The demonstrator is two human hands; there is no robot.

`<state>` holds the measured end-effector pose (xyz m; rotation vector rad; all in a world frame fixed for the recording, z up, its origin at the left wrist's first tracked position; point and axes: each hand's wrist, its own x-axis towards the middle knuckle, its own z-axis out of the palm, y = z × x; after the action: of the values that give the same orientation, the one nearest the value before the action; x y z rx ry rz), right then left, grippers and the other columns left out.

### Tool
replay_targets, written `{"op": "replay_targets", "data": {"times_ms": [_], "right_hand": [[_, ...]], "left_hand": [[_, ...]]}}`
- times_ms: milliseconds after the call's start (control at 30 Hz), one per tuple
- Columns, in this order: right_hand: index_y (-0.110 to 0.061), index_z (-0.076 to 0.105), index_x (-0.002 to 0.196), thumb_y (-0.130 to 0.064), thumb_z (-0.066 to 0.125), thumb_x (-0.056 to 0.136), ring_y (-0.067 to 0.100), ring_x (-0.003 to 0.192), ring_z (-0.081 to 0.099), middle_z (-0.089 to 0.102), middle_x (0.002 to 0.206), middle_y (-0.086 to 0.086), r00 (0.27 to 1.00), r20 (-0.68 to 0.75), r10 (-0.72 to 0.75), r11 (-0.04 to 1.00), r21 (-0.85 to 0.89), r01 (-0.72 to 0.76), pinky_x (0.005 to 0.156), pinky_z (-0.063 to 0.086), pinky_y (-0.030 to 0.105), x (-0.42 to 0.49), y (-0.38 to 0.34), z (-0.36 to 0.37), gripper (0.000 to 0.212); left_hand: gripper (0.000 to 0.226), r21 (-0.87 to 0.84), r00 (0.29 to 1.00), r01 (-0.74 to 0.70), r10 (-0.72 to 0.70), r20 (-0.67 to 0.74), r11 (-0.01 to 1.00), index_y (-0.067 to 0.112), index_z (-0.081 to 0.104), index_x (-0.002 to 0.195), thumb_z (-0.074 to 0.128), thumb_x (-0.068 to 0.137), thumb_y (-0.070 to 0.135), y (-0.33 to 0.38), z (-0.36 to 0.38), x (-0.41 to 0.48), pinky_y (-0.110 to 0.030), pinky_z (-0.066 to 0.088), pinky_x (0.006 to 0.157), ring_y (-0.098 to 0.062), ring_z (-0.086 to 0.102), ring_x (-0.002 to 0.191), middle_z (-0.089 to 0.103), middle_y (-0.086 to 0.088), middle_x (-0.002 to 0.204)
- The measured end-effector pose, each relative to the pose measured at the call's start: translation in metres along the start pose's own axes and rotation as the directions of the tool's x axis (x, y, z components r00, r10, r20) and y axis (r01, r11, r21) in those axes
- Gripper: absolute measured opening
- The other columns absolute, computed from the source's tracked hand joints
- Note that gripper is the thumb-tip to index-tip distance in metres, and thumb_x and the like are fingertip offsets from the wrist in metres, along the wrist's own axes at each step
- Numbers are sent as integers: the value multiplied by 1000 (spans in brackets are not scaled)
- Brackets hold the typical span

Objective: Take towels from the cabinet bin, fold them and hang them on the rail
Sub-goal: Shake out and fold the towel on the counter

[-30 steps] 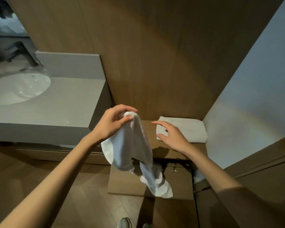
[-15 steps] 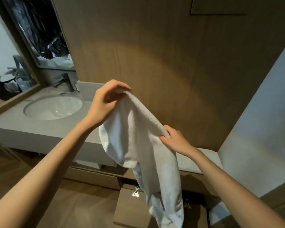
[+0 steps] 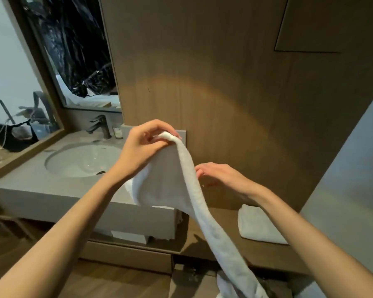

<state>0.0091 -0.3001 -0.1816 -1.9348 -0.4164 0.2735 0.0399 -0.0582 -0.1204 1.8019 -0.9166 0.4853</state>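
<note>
Near sink (image 3: 82,160), raised left hand (image 3: 142,145) pinches towel (image 3: 170,175).

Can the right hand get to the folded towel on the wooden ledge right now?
Likely yes. The right hand hovers just above the folded towel with nothing between; its fingertips are at the hanging towel.

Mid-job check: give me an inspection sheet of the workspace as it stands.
Surface: grey counter with sink; wooden ledge beside it.
Job's things: white towel hanging unfolded; folded towel on ledge; rail not in view.
Clutter: dark bag left of the sink.
Hands: left hand pinches towel's top; right hand at its edge, grip unclear.
Cables: thin white cords by the bag.
Surroundings: mirror, wood-panel wall.
</note>
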Motion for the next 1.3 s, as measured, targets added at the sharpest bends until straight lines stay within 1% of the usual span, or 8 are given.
{"op": "replay_targets", "data": {"times_ms": [167, 300, 600, 700, 867, 1000, 1133, 1300], "right_hand": [[-25, 45, 126, -23, 70, 88, 7, 110, 59, 57, 122, -7, 981, -192, -38, 999, -2, 39, 95, 50, 28, 32, -24, 66, 45], [-16, 64, 97, -31, 71, 86, 15, 84, 61, 66, 93, 4, 962, -267, -63, 990, -138, 26, 76, 50, 34, 45, -39, 101, 21], [-11, 57, 69, -40, 85, 68, 5, 57, 44, 55, 61, -4, 873, -455, -174, 965, -255, 60, 56, 37, 20, 69, -59, 145, 40], [-11, 56, 71, -30, 80, 78, 5, 63, 48, 57, 71, -5, 870, -439, -222, 946, -315, 82, 59, 38, 13, 78, -63, 151, 31], [-3, 46, 77, -21, 59, 95, 2, 102, 56, 64, 108, 0, 911, -340, -233, 929, -356, 105, 77, 44, 14, 103, -67, 153, 29], [1, 39, 80, -30, 52, 98, 15, 77, 52, 58, 87, 12, 939, -307, -155, 966, -245, 79, 67, 41, 33, 132, -61, 153, 38], [-10, 39, 73, -38, 55, 89, 10, 65, 37, 41, 74, 6, 977, -207, -58, 993, -111, 35, 60, 33, 18, 158, -54, 148, 36], [-16, 39, 76, -36, 71, 87, 5, 65, 35, 42, 73, 0, 988, -137, -76, 965, -259, 38, 61, 30, 22, 184, -40, 127, 39]], "left_hand": [[16, -125, 985, -80, 98, 142, 989, -4, 67, 94, 59, 84, -14, -6, -40, -11, -36, 52, 86, -25, 68, 94, 71, -12, 93], [16, -153, 983, -32, 58, 173, 988, -2, 68, 93, 59, 85, -13, -21, -76, -27, -33, 51, 86, -21, 68, 94, 72, -7, 93], [14, 128, 972, -98, 67, 227, 987, 13, 71, 98, 66, 89, 4, -58, -143, -49, -22, 51, 79, -6, 68, 87, 73, 7, 90], [21, 291, 965, -158, 85, 247, 943, 16, 70, 104, 68, 86, 5, -82, -160, -51, -27, 53, 71, -3, 66, 75, 72, 7, 83], [20, 482, 943, -193, 26, 332, 855, 14, 69, 105, 70, 85, 10, -129, -185, -61, -30, 48, 57, -15, 57, 58, 61, 4, 63], [7, 541, 960, -43, -116, 256, 840, 9, 66, 85, 64, 90, 14, -165, -195, -67, -38, 44, 60, -23, 58, 67, 64, -4, 71], [23, 449, 947, 284, -322, 8, 847, 12, 62, 94, 46, 101, 27, -195, -196, -70, -42, 47, 70, -21, 60, 75, 66, -2, 82], [29, 587, 978, 152, -207, 28, 795, 21, 59, 97, 40, 101, 42, -207, -199, -39, -31, 43, 55, -19, 59, 67, 64, 4, 76]]}}
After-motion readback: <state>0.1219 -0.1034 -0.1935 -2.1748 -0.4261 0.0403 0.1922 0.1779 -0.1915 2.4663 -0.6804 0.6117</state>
